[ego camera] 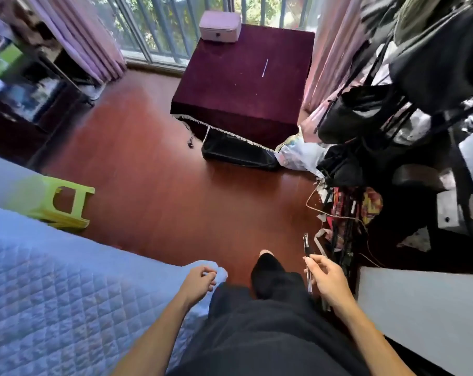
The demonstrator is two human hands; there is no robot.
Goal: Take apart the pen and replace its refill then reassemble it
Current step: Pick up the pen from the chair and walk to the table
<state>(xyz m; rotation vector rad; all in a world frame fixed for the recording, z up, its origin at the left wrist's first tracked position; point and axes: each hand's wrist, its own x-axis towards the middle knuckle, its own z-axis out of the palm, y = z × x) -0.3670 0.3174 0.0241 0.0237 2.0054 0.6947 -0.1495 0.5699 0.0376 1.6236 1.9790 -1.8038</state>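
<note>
My right hand (326,278) grips a slim pen (307,252) with a dark upper part and a clear barrel, pointing up and away from me over the wooden floor. My left hand (200,280) hangs at the edge of the blue quilt, fingers loosely curled with nothing visible in them. Far ahead, a thin white refill (265,67) lies alone on a table draped in a maroon cloth (229,85), well out of reach of both hands.
A pink box (220,26) sits on the table's far corner. A black bag (238,153) lies under the table front. A green stool (64,202) stands by the quilted bed (53,280). Hanging bags and clutter (365,158) crowd the right. A white surface (419,308) is at lower right.
</note>
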